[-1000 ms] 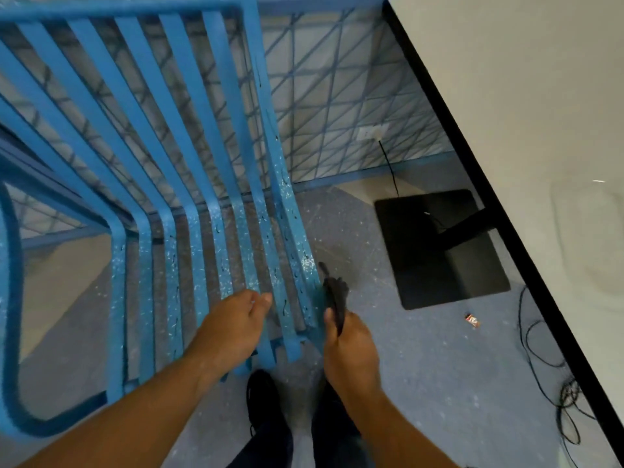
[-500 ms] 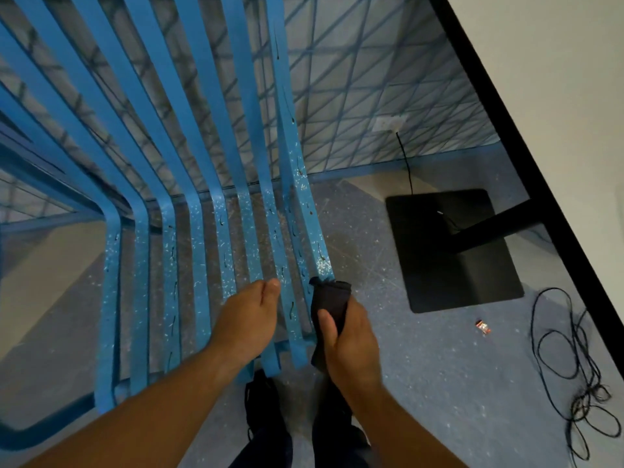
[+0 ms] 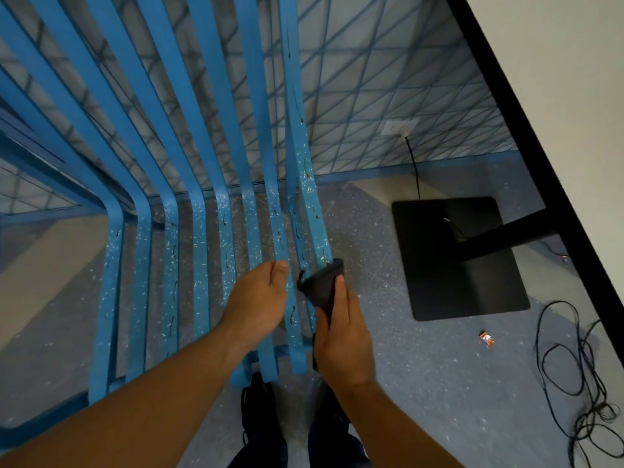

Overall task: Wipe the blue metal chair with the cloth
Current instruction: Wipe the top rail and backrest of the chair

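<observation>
The blue metal chair (image 3: 199, 217) fills the left and middle of the view, its long flat slats speckled with white flecks and dark marks. My left hand (image 3: 258, 300) grips the seat slats near their front ends, fingers curled under. My right hand (image 3: 341, 336) holds a dark cloth (image 3: 322, 285) pressed against the rightmost slat, wrapped around its edge just in front of the thumb.
A white table with a black edge (image 3: 526, 130) runs along the right, on a black leg and base plate (image 3: 456, 261). Loose black cables (image 3: 580, 366) and a small wrapper (image 3: 487, 338) lie on the grey floor. My shoes (image 3: 256, 410) are below the chair's front.
The cloth in my right hand has slid up the rightmost slat, away from the seat's front edge. My left hand has kept its grip on the slats. The view has shifted closer.
</observation>
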The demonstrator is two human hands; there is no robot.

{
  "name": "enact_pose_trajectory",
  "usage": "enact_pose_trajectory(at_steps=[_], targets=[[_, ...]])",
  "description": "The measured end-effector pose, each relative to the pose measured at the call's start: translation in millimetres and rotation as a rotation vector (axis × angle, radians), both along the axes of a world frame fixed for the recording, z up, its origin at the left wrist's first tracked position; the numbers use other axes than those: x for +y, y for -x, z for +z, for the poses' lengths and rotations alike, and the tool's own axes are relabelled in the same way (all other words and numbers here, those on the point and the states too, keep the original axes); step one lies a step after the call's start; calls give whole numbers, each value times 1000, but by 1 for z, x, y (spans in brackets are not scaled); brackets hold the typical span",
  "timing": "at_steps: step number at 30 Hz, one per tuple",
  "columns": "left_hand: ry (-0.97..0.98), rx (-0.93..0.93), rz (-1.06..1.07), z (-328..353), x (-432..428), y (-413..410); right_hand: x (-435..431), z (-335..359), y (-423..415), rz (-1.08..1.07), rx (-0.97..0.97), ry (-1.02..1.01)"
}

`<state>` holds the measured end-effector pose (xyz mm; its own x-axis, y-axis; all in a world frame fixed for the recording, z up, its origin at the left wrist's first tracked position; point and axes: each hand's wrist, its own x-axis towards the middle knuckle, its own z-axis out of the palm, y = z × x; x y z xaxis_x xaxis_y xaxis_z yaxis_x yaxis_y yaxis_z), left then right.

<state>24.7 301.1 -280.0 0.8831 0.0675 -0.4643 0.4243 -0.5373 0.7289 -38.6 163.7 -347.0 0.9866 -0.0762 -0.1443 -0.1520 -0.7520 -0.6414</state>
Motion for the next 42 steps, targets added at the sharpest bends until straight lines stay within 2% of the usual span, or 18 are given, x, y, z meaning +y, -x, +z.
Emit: enact_pose_trajectory(at_steps=[4,10,13,17,20,23,26,31,33,38,42], targets=[[1,-20,18,0,-3,-9,-4,1,-2,-64,116,-33],[-19,-30,53,-4,-4,-16,0,22,-47,-171,387,2],[-8,-32,67,-5,-5,-18,4,29,-70,-209,450,-4],[-10,-52,95,-7,-9,-23,11,28,-85,-225,369,22],[-21,-54,92,-9,-11,-30,8,24,-66,-84,206,14],[-9,-37,89,-11,-12,-40,1,20,-30,36,153,-16],[23,-36,86,-15,-14,-50,-5,20,-18,32,185,-91],[-4,-61,86,-18,-14,-66,-1,22,-68,-128,433,-88],[-12,-62,89,-15,-12,-72,4,22,-86,-169,475,-83],[-13,-95,93,-10,-8,-85,15,23,-106,-212,342,-42],[-1,-105,91,-12,-8,-90,9,26,-70,29,245,41]])
